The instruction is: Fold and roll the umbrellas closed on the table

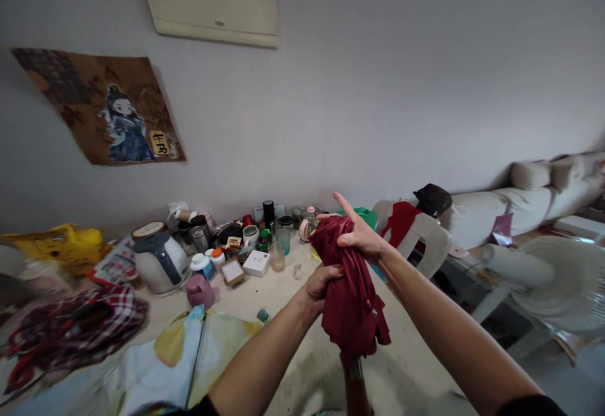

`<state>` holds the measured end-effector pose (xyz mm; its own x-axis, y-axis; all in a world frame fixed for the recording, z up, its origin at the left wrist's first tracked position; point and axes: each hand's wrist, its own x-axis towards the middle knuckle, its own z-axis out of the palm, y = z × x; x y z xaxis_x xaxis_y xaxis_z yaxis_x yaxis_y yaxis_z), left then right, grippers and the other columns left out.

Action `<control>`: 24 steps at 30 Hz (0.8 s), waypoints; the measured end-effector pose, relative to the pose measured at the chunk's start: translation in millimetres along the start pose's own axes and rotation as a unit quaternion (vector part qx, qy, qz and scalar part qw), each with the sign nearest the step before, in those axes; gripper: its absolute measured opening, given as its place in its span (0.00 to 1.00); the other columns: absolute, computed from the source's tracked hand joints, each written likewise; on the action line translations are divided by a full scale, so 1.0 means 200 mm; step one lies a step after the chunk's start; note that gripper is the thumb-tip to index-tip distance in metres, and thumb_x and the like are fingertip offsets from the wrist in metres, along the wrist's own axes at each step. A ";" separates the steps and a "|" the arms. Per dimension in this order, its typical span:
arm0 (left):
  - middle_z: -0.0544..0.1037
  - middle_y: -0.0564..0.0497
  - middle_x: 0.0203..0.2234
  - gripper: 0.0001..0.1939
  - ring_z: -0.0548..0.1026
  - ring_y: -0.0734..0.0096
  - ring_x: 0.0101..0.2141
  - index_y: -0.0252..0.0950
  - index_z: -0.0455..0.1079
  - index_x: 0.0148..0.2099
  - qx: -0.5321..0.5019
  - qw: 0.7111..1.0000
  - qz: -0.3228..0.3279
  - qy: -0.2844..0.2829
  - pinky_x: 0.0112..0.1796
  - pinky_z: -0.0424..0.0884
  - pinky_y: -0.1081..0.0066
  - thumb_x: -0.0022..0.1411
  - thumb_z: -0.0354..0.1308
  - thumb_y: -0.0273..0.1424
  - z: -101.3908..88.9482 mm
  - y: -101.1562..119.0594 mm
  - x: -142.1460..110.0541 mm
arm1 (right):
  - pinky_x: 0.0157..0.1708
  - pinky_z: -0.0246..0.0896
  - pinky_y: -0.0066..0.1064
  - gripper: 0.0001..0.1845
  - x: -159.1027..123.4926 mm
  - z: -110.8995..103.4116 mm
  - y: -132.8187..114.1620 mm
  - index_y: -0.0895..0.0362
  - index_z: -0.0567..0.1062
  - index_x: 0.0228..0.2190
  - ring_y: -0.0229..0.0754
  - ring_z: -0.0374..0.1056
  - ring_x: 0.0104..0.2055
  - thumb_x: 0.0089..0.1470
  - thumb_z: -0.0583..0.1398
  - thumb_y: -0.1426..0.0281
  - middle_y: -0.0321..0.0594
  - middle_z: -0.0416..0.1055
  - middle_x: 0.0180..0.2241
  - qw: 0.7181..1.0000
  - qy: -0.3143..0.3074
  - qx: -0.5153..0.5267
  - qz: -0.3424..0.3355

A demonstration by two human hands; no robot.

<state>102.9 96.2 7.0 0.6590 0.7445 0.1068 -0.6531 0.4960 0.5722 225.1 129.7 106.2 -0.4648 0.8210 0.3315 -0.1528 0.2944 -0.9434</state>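
Note:
A dark red umbrella (352, 315), its cloth gathered in loose folds, is held up over the table with its shaft and handle end pointing down toward me. My left hand (322, 285) is closed around the bundled cloth at its left side. Higher up, my right hand (363, 234) presses its thumb on the folds near the top, with the index finger stretched out away from the cloth. The right hand's other fingers are mostly hidden behind the cloth.
On the table (302, 340) stand a white kettle (161, 261), a pink mug (199, 290), a white box (256, 263) and several cups and jars. A patterned cloth (161, 353) lies front left. To the right are a white chair (428, 242) and a fan (558, 280).

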 end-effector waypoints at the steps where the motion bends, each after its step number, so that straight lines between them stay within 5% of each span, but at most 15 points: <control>1: 0.81 0.45 0.29 0.16 0.78 0.62 0.28 0.28 0.75 0.36 0.010 1.000 0.014 0.011 0.39 0.71 0.65 0.41 0.67 0.26 0.04 0.00 0.00 | 0.49 0.62 0.42 0.68 0.01 0.01 -0.04 0.53 0.43 0.64 0.47 0.70 0.45 0.29 0.73 0.60 0.46 0.69 0.48 0.999 0.014 -0.051 -0.007; 5: 0.81 0.46 0.31 0.20 0.77 0.64 0.28 0.30 0.74 0.40 0.070 0.991 0.068 0.091 0.38 0.71 0.63 0.40 0.69 0.26 0.17 0.00 -0.02 | 0.47 0.62 0.40 0.35 0.01 0.03 -0.11 0.60 0.71 0.48 0.42 0.69 0.38 0.34 0.68 0.68 0.39 0.73 0.36 0.960 0.104 -0.260 -0.009; 8: 0.80 0.45 0.32 0.25 0.77 0.64 0.29 0.31 0.74 0.44 0.090 0.990 0.067 0.079 0.38 0.71 0.63 0.40 0.70 0.27 0.21 -0.01 -0.04 | 0.41 0.64 0.37 0.16 -0.01 0.02 -0.12 0.60 0.74 0.31 0.39 0.67 0.32 0.38 0.65 0.65 0.36 0.71 0.28 0.959 0.127 -0.252 0.006; 13: 0.80 0.43 0.33 0.27 0.76 0.64 0.32 0.27 0.76 0.42 0.046 0.996 -0.030 -0.067 0.38 0.72 0.67 0.34 0.72 0.29 0.13 -0.08 -0.08 | 0.38 0.64 0.34 0.17 -0.05 -0.01 -0.08 0.57 0.71 0.32 0.38 0.68 0.31 0.38 0.64 0.62 0.36 0.72 0.31 0.992 0.098 -0.073 -0.033; 18: 0.80 0.45 0.31 0.20 0.75 0.67 0.29 0.29 0.76 0.37 0.062 0.998 0.012 -0.011 0.36 0.71 0.68 0.37 0.69 0.27 0.12 -0.13 -0.06 | 0.45 0.61 0.36 0.27 -0.06 -0.10 -0.10 0.57 0.71 0.43 0.42 0.69 0.39 0.39 0.66 0.62 0.39 0.72 0.39 0.987 0.046 -0.147 -0.039; 21: 0.79 0.45 0.30 0.22 0.75 0.66 0.30 0.30 0.75 0.38 0.096 0.994 0.020 0.042 0.39 0.70 0.64 0.36 0.68 0.26 0.18 -0.13 -0.05 | 0.48 0.60 0.37 0.42 -0.06 -0.12 -0.15 0.57 0.67 0.52 0.44 0.68 0.43 0.34 0.70 0.63 0.41 0.72 0.42 0.940 0.022 -0.338 -0.047; 24: 0.80 0.46 0.31 0.22 0.76 0.63 0.32 0.29 0.75 0.40 0.173 0.976 0.034 0.130 0.39 0.71 0.62 0.36 0.66 0.23 0.25 -0.14 -0.03 | 0.45 0.61 0.36 0.38 -0.05 -0.09 -0.16 0.56 0.70 0.50 0.46 0.69 0.41 0.33 0.70 0.63 0.41 0.73 0.40 0.860 0.060 -0.505 -0.052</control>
<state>136.0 54.1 30.6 0.4724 0.8809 -0.0294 -0.4978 0.2942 0.8159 250.7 120.4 133.5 -0.3917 0.7910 0.4700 0.6747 0.5943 -0.4378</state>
